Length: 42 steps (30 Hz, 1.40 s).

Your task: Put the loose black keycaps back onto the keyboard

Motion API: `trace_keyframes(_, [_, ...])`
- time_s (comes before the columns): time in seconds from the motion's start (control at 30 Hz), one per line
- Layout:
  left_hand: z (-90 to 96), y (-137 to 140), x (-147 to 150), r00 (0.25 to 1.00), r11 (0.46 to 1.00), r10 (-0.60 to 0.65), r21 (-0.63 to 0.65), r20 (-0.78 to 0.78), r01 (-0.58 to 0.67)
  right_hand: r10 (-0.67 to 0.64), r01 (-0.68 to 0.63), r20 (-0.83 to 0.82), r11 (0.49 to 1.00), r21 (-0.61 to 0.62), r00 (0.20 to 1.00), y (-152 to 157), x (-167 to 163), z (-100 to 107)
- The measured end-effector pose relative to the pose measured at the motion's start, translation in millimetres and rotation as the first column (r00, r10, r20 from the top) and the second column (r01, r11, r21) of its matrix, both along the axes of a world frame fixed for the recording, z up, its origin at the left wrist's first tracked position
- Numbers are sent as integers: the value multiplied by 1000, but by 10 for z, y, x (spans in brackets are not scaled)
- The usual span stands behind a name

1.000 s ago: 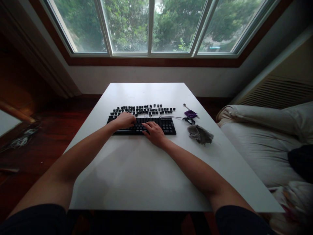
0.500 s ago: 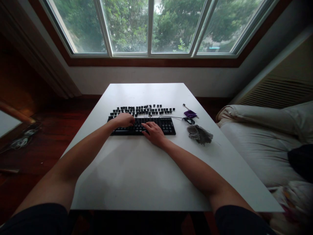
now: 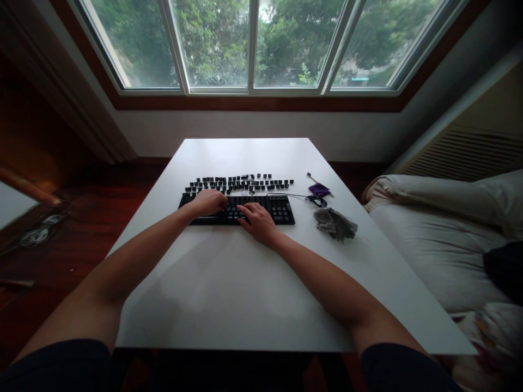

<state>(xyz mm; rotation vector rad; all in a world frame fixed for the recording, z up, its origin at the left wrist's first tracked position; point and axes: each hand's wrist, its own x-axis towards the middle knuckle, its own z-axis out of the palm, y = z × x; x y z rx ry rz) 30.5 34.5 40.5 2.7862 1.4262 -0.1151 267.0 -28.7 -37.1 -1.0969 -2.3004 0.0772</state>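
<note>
A black keyboard (image 3: 281,211) lies on the white table (image 3: 229,283). My left hand (image 3: 210,202) is over its left half, back of the hand up, fingers curled down onto the keys. Whatever those fingers pinch is hidden or too small to name. My right hand (image 3: 258,220) rests on the keyboard right of its middle, fingers stretched out and slightly apart, holding nothing. Behind the keyboard stand rows of loose black keycaps (image 3: 232,183), a few lying singly at the far side.
Right of the keyboard lie a coiled black cable (image 3: 317,201), a purple cloth or pouch (image 3: 319,189), a small brush-like stick (image 3: 311,177) and a crumpled grey rag (image 3: 335,224). A light-coloured sofa (image 3: 412,245) stands right of the table, with a window (image 3: 286,49) beyond.
My left hand has barely shifted over the keys, fingers still curled down. My right hand stays in place on the keyboard. The whole view has moved very slightly.
</note>
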Motion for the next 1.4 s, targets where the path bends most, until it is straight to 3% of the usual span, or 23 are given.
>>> trace_keyframes(0.2, [-29,0,-28,1000,1000,-19,19,-7,19,-7,7,20,1000,5,1000,-13,1,14])
trace_keyframes(0.33, [-39,69,-96,994,1000,24,-4,106,-23,-9,9,26,1000,13,1000,-14,3,27])
trace_keyframes(0.47, [-84,257,-22,972,983,93,135,217,-124,-7,6,21,1000,19,1000,-4,8,24])
trace_keyframes(0.6, [-184,454,128,978,966,110,214,175,-147,6,-6,15,1000,18,1000,11,23,4])
trace_keyframes(0.93, [-346,670,124,987,966,126,215,96,-145,9,-10,19,1000,18,1000,14,27,14])
trace_keyframes(1.4, [-248,679,99,995,975,90,200,52,-98,15,-16,19,1000,22,1000,25,29,-5])
